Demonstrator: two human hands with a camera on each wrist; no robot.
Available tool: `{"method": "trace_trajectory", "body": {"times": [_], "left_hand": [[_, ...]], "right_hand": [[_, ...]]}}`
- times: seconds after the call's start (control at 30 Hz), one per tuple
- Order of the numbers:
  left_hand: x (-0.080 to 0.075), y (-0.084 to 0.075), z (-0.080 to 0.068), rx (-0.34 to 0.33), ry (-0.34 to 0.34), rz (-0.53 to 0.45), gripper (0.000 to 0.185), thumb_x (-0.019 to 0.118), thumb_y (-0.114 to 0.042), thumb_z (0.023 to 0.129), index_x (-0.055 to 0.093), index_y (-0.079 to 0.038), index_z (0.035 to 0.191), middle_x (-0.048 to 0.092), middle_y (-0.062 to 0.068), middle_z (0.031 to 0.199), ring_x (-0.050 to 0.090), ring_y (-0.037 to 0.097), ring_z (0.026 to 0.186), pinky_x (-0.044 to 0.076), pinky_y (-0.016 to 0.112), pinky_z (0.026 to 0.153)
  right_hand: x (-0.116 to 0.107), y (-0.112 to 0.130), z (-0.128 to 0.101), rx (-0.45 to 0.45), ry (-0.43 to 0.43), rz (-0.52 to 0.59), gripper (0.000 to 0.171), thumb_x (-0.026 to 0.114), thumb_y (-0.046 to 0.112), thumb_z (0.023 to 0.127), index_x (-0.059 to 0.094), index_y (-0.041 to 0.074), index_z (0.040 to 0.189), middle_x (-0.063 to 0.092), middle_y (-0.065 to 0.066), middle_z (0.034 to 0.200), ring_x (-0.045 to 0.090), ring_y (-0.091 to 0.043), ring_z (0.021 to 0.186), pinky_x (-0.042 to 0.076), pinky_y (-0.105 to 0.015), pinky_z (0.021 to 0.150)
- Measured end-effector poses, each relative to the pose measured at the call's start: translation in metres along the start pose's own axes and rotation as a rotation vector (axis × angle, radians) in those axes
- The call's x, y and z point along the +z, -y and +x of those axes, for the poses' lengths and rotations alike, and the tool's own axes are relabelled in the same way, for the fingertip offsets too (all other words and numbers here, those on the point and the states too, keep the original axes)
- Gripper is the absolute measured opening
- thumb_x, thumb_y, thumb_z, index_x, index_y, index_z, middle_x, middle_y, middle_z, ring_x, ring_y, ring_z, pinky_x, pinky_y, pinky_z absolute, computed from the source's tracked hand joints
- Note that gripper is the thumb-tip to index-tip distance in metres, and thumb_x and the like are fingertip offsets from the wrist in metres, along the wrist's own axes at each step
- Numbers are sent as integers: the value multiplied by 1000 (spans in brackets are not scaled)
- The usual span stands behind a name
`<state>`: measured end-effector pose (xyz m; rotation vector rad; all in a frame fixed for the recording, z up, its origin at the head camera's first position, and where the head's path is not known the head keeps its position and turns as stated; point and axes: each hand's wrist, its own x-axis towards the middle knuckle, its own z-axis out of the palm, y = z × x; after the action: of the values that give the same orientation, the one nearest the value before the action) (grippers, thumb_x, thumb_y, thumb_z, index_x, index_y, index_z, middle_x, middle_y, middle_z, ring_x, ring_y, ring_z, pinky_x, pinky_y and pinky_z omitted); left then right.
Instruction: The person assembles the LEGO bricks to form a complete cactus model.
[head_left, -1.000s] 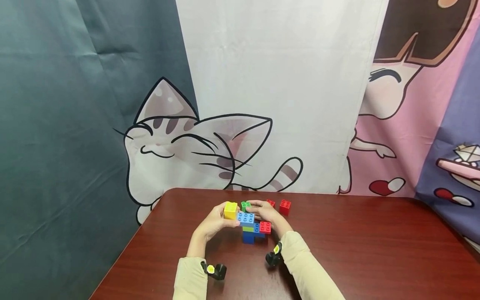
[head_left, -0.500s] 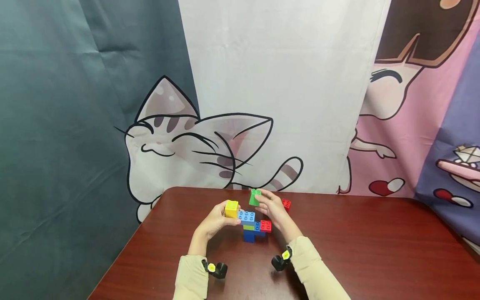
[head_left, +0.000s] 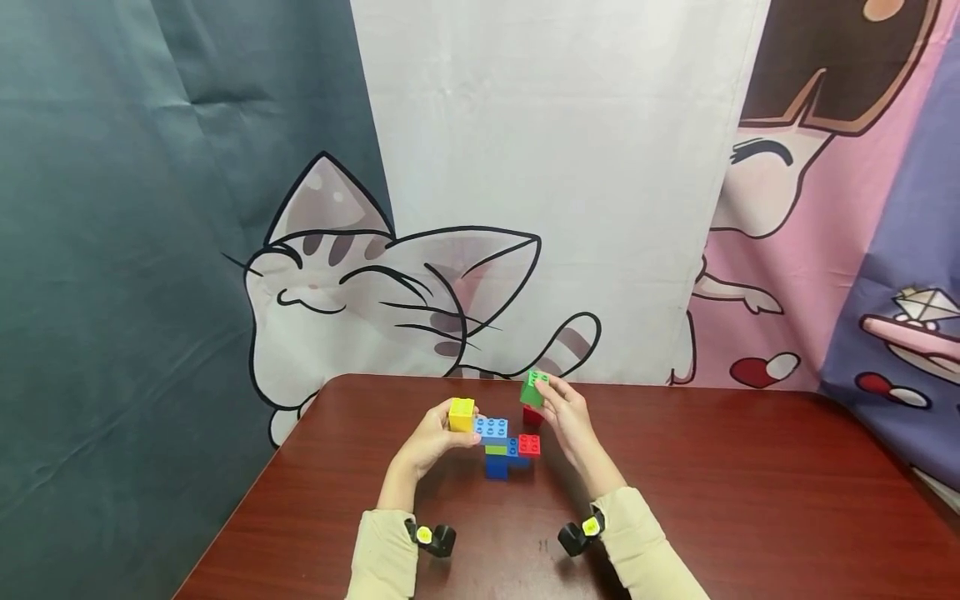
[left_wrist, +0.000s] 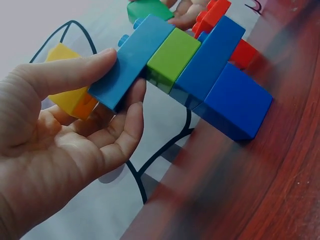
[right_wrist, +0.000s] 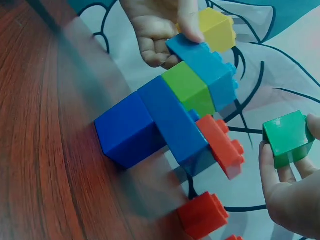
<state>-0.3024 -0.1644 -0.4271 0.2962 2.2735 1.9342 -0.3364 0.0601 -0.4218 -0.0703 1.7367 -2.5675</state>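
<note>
Holding a green brick (head_left: 534, 388) pinched in its fingertips, the right hand (head_left: 567, 417) hovers above and right of the brick stack (head_left: 501, 448), which the left hand (head_left: 433, 440) grips at its upper blue brick (head_left: 491, 427) on the bench (head_left: 750, 500).

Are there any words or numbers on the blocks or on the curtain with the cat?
None: no view shows a readable word, number or brand.
The green block in the right hand shows plain studs only.
The block tower, held by the left hand, is plain too.
The cat curtain carries drawings only.
</note>
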Motion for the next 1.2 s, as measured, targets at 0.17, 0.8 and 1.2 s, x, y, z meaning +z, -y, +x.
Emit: {"method": "trace_trajectory", "body": {"times": [0.17, 0.8, 1.2], "left_hand": [[2, 1, 2, -2, -20, -19, 51, 71, -4, 77, 49, 0, 122, 59, 18, 118, 56, 18, 96, 52, 30, 89], [12, 1, 7, -11, -87, -22, 57, 72, -8, 78, 46, -4, 128, 58, 15, 119, 56, 18, 100, 50, 35, 94], [17, 5, 10, 34, -126, -56, 55, 70, -4, 77, 46, 3, 127, 60, 17, 115, 57, 16, 95, 50, 24, 85]], "right_hand": [[-11, 3, -6, 14, 36, -31, 46, 55, 19, 93, 44, -8, 128, 64, 7, 88, 64, -8, 78, 54, -19, 75], [-34, 14, -9, 77, 109, -95, 35, 50, 20, 94, 48, -2, 121, 65, 9, 84, 64, -6, 76, 55, -20, 76], [-40, 5, -11, 130, 137, -290, 43, 55, 29, 92, 50, 0, 124, 64, 10, 84, 63, -5, 76, 54, -25, 80]]}}
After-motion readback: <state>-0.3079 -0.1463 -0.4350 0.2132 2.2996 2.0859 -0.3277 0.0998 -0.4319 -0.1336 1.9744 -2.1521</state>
